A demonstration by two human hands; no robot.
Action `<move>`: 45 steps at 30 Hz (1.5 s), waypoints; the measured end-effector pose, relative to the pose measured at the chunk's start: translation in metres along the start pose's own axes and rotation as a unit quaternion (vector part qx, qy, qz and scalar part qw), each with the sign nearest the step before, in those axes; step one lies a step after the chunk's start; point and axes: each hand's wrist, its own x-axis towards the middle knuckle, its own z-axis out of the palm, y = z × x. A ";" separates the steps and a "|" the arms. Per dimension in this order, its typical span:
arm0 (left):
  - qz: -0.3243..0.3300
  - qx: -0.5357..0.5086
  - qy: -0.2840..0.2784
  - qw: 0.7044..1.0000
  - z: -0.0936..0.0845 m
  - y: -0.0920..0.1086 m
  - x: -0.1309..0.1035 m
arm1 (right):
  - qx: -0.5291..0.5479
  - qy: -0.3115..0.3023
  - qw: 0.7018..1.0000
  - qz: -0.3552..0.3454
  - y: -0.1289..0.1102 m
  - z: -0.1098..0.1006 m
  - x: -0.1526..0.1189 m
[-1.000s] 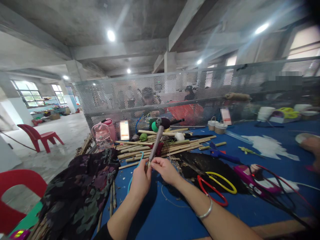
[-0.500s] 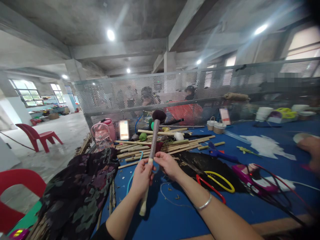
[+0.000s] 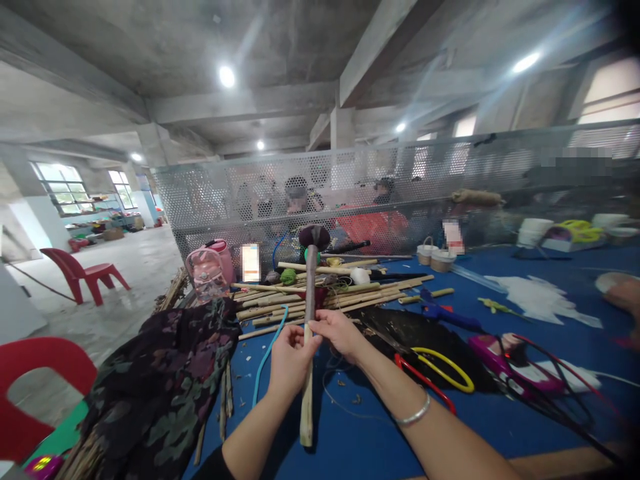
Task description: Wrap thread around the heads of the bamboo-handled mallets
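Note:
A pale wooden stick (image 3: 307, 407) stands nearly upright before me, its upper part covered in a grey-brown wrapping (image 3: 311, 280). At its top sits a dark, rounded head (image 3: 320, 236). My left hand (image 3: 293, 357) is closed on the stick just below the wrapping, thumb across the front. My right hand (image 3: 343, 337) pinches at the lower edge of the wrapping; whether it grips the stick or a thread there is hard to tell. A thin loose strand (image 3: 333, 400) curls on the blue table (image 3: 360, 440) below.
Several bare sticks (image 3: 370, 297) lie behind my hands. Scissors with red and yellow handles (image 3: 445, 370) rest at right, beside a purple device (image 3: 520, 367) with cables. Camouflage cloth (image 3: 170, 373) drapes at left. A perforated metal screen (image 3: 210, 200) stands behind; another person's hand (image 3: 625, 300) is at far right.
The stick has turned more upright, its lower end swinging right. My left hand has rolled, bringing its thumb over the front. My right hand stays at the wrapping's edge.

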 end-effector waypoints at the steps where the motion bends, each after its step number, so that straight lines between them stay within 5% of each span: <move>1: -0.010 0.004 -0.011 1.000 -0.002 0.001 0.001 | -0.007 0.000 1.000 0.001 0.002 0.000 0.000; 6: -0.113 -0.039 -0.116 0.986 -0.010 0.000 0.006 | -0.041 0.007 0.999 0.006 0.004 -0.003 0.002; 12: -0.171 -0.197 -0.231 0.937 -0.010 -0.003 0.004 | -0.002 -0.073 0.994 0.082 -0.003 -0.013 -0.004; 14: -0.173 -0.166 -0.245 0.939 -0.010 -0.001 0.004 | 0.007 -0.068 0.996 0.058 -0.002 -0.013 -0.004; 19: -0.127 -0.064 -0.179 0.974 -0.014 0.002 0.007 | -0.043 -0.026 0.999 0.022 0.004 -0.009 0.000; 26: -0.195 -0.173 -0.314 0.913 -0.020 0.009 0.005 | 0.054 -0.122 0.990 0.052 0.003 -0.016 -0.003; 33: -0.147 -0.071 -0.209 0.964 -0.017 0.003 0.005 | -0.012 -0.063 0.997 0.031 0.009 -0.008 0.001; 40: -0.237 -0.152 -0.331 0.901 -0.024 0.012 0.005 | 0.076 -0.110 0.989 0.059 0.011 -0.011 -0.002; 45: -0.164 -0.041 -0.216 0.962 -0.020 0.002 0.006 | 0.024 -0.066 0.997 0.035 0.015 -0.009 0.002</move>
